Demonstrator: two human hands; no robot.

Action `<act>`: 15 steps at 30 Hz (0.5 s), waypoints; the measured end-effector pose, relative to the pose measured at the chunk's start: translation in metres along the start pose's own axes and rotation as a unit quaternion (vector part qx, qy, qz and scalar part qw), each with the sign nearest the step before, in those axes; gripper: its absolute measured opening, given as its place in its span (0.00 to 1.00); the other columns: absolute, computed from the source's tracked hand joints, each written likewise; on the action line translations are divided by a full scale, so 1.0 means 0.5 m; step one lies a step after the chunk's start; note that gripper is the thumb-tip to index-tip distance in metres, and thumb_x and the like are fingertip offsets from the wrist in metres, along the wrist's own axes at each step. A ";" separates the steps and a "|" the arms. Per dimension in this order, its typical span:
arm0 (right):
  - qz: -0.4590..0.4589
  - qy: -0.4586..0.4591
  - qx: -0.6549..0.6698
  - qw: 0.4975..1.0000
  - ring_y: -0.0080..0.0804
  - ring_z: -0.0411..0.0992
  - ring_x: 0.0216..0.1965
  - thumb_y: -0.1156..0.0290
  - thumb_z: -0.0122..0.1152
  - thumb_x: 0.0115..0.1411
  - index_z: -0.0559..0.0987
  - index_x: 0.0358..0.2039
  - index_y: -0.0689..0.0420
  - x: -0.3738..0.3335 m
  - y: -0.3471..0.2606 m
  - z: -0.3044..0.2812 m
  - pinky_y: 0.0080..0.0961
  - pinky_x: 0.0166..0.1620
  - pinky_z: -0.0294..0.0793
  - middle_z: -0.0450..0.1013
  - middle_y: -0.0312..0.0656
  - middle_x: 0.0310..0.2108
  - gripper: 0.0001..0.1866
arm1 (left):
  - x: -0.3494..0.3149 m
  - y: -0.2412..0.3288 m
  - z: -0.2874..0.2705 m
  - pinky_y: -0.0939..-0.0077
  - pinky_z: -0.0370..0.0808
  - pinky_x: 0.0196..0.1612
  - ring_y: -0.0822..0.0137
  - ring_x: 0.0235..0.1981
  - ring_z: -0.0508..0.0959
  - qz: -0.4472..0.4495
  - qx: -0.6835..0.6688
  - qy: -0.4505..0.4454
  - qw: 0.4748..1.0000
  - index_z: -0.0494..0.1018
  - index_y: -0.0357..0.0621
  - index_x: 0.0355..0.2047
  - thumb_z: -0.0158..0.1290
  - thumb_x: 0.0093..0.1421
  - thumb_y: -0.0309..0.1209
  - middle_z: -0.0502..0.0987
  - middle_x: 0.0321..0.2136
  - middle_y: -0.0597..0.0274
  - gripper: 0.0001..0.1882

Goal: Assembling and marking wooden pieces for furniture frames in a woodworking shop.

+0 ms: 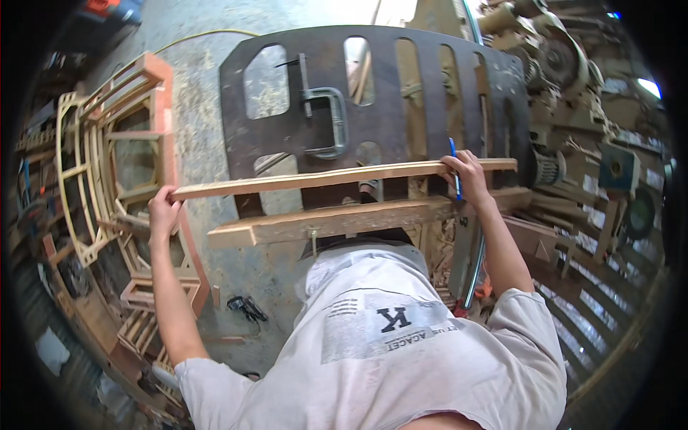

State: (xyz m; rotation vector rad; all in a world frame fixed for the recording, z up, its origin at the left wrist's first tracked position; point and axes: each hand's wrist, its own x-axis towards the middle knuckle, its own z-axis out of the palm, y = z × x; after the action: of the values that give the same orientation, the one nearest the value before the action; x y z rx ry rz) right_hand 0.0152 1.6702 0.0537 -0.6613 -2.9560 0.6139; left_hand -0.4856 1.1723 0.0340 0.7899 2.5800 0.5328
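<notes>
Holding board (337,178), pale shirt (430,369) black-lettered.

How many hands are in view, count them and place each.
2: the left hand holds the wooden strip at its left end; the right hand is on it nearer the right end, with a slim blue stick. Neither is hidden.

This is a woodworking workshop: a dark, flat, slotted bench (385,86) carries a grey metal C-shaped clamp (338,122), reddish-brown wooden frames (170,129) stand at left by a stained grey floor (197,93), and a dusty beige machine (555,57) rises at right near brown wooden boards (530,240).
</notes>
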 end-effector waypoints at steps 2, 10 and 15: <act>-0.003 -0.010 0.004 1.000 0.41 0.70 0.37 0.74 0.66 0.43 0.78 0.33 0.52 -0.001 0.010 -0.002 0.35 0.40 0.69 0.70 0.39 0.28 0.14 | -0.004 -0.003 -0.002 0.74 0.75 0.32 0.68 0.25 0.79 0.009 -0.002 -0.007 1.000 0.74 0.39 0.35 0.57 0.50 0.18 0.78 0.24 0.55 0.11; 0.003 -0.022 0.018 1.000 0.41 0.70 0.36 0.76 0.64 0.43 0.77 0.31 0.53 -0.003 0.017 -0.016 0.35 0.39 0.70 0.70 0.39 0.29 0.12 | -0.006 0.035 0.006 0.72 0.76 0.34 0.66 0.29 0.80 -0.033 0.040 0.001 0.999 0.73 0.39 0.39 0.53 0.51 0.16 0.79 0.27 0.56 0.14; 0.003 -0.032 0.010 0.999 0.41 0.70 0.35 0.77 0.64 0.43 0.77 0.29 0.54 -0.007 0.026 -0.022 0.34 0.38 0.71 0.70 0.40 0.28 0.11 | 0.009 0.069 0.009 0.69 0.76 0.37 0.62 0.32 0.81 -0.063 0.035 -0.018 0.997 0.73 0.39 0.42 0.54 0.52 0.17 0.80 0.30 0.52 0.16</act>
State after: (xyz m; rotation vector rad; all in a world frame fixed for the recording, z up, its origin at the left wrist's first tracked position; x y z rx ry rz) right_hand 0.0252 1.6835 0.0586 -0.6608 -3.0036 0.6767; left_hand -0.4717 1.2024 0.0448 0.6469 2.6058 0.3880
